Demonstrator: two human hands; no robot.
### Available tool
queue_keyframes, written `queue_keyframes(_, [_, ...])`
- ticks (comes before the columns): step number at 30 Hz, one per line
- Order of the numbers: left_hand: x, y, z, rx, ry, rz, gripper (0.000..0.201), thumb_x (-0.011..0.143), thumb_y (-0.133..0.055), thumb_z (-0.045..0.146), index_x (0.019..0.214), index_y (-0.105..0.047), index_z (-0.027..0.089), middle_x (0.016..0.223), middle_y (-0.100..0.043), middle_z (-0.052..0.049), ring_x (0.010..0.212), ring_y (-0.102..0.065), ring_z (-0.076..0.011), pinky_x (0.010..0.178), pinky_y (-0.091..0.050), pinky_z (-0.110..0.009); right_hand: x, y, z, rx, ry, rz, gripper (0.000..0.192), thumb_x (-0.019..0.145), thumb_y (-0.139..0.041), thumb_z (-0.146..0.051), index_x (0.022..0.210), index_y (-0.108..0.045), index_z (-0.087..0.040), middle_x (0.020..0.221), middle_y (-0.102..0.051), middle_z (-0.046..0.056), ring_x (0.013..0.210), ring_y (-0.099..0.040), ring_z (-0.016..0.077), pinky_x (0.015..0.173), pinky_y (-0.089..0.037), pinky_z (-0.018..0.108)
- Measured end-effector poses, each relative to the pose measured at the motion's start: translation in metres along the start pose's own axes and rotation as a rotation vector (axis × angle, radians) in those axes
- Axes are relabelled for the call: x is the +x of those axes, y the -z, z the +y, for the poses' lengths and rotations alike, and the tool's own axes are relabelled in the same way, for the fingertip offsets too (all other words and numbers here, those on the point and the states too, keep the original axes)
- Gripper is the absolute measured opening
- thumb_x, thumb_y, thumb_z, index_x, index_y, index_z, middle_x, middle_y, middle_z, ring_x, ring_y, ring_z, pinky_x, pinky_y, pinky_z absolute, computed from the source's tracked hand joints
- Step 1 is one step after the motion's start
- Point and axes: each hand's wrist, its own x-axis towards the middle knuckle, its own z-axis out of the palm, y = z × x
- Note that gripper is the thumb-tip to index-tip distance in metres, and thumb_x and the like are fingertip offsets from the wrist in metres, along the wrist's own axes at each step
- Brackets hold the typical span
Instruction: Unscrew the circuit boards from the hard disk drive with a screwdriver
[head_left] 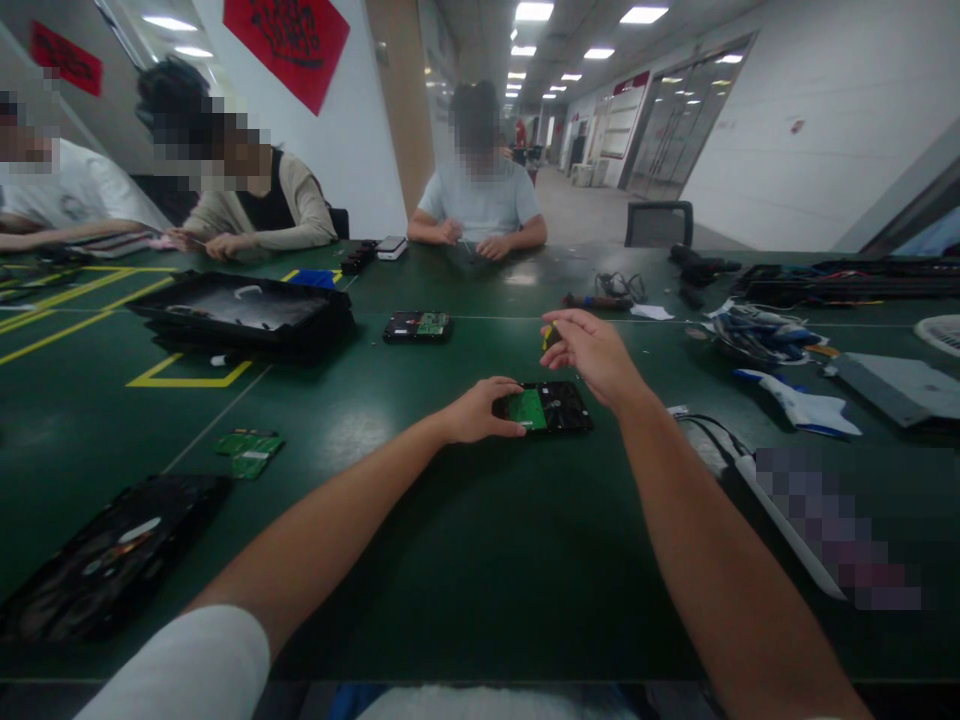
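— Where is the hard drive?

— The hard drive (546, 408) lies flat on the green table (450, 560), a little beyond the middle, straight ahead of the person. It is a black slab with a green circuit board showing on its left half.

— And the hands?

— The left hand (480, 410) reaches forward, arm stretched low over the table, palm down, its fingers (508, 386) resting on the drive's left edge, bent over it rather than clenched. The right hand (592, 355) hovers above and just behind the drive, wrist raised, fingers curled round a small tool with a yellow handle (550, 335); only a bit of that tool shows past the thumb.

— What are the surfaces like?

— The table is a smooth dark green mat with a faint sheen and yellow taped lines on the left. The drive looks hard and matte, with square corners.

— What lies around it?

— A second drive (418, 326) sits further back, well apart. Loose green circuit boards (250, 450) lie to the left, and nearer the person's left a black tray (105, 560). A larger black tray (240, 312) stands beyond the yellow lines. To the right a white cable (780, 520) runs along the table near the right forearm, with a blue and white cloth (799, 405) and a tangle of wires (754, 333) past it.

— Any open room?

— The stretch between the drive and the near edge is bare mat, spanned by both forearms. Other people sit along the far side and the left, their hands at their own work.
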Motion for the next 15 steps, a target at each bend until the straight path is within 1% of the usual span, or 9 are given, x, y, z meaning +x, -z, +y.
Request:
queue_keyframes(2, [0.0,0.0,-0.0003,-0.004,0.006,-0.002,0.088,0.074,-0.079,0.063,0.148,-0.055,0.021,0.157,-0.046,-0.014,0.142,-0.046,-0.0362,0.119,-0.038,-0.051,0.0003,0.0013,0.0007,-0.033,0.008,-0.006,0.02,0.097,-0.056,-0.033,0.107,-0.068,-0.021,0.071,-0.066,0.001,0.058,-0.065,0.0134,0.052,-0.05,0.024])
queue_keyframes(3, [-0.0002,0.0001,-0.0004,-0.007,0.014,-0.005,0.088,0.074,-0.079,0.063,0.148,-0.055,0.022,0.157,-0.046,-0.013,0.143,-0.045,-0.0362,0.12,-0.037,-0.051,0.0007,0.0023,0.0013,-0.072,0.026,-0.005,0.02,0.095,-0.059,-0.035,0.106,-0.069,-0.021,0.069,-0.065,0.0,0.057,-0.063,0.0131,0.05,-0.047,0.023])
queue_keyframes(6, [-0.0006,0.0006,-0.0007,-0.016,0.036,-0.011,0.088,0.074,-0.079,0.064,0.149,-0.054,0.024,0.158,-0.044,-0.012,0.143,-0.044,-0.0363,0.119,-0.037,-0.052,0.0023,0.0058,0.0035,-0.195,0.074,0.056,0.02,0.088,-0.07,-0.039,0.096,-0.069,-0.022,0.072,-0.066,0.0,0.057,-0.058,0.012,0.047,-0.041,0.022])
queue_keyframes(8, [-0.0006,0.0009,-0.0006,-0.018,0.039,-0.014,0.088,0.074,-0.079,0.064,0.149,-0.054,0.024,0.158,-0.044,-0.012,0.143,-0.044,-0.0364,0.119,-0.038,-0.052,0.0029,0.0071,0.0042,-0.238,0.062,0.12,0.019,0.084,-0.073,-0.038,0.09,-0.066,-0.021,0.075,-0.068,0.001,0.058,-0.058,0.0122,0.047,-0.041,0.023])
queue_keyframes(10, [-0.0004,0.001,-0.0002,-0.012,0.036,-0.014,0.088,0.074,-0.079,0.064,0.149,-0.054,0.023,0.158,-0.045,-0.012,0.143,-0.045,-0.0368,0.119,-0.038,-0.052,0.0024,0.0071,0.0035,-0.253,0.037,0.148,0.017,0.084,-0.072,-0.036,0.088,-0.065,-0.021,0.077,-0.07,0.002,0.055,-0.058,0.0115,0.046,-0.04,0.023])
queue_keyframes(13, [0.0001,0.0007,0.0009,0.002,0.014,-0.006,0.087,0.074,-0.08,0.063,0.147,-0.056,0.021,0.157,-0.047,-0.013,0.143,-0.045,-0.0372,0.12,-0.036,-0.052,0.0002,0.0049,0.0009,-0.219,0.035,0.083,0.017,0.087,-0.068,-0.038,0.093,-0.068,-0.022,0.091,-0.075,0.004,0.048,-0.056,0.0087,0.042,-0.037,0.024])
queue_keyframes(15, [0.0,0.0005,0.0012,0.005,0.001,0.0,0.086,0.074,-0.08,0.061,0.147,-0.056,0.021,0.156,-0.048,-0.014,0.143,-0.045,-0.0369,0.121,-0.035,-0.052,-0.0006,0.0027,0.0006,-0.19,0.046,0.02,0.021,0.091,-0.064,-0.042,0.096,-0.071,-0.022,0.099,-0.075,0.005,0.049,-0.058,0.0087,0.042,-0.038,0.024])
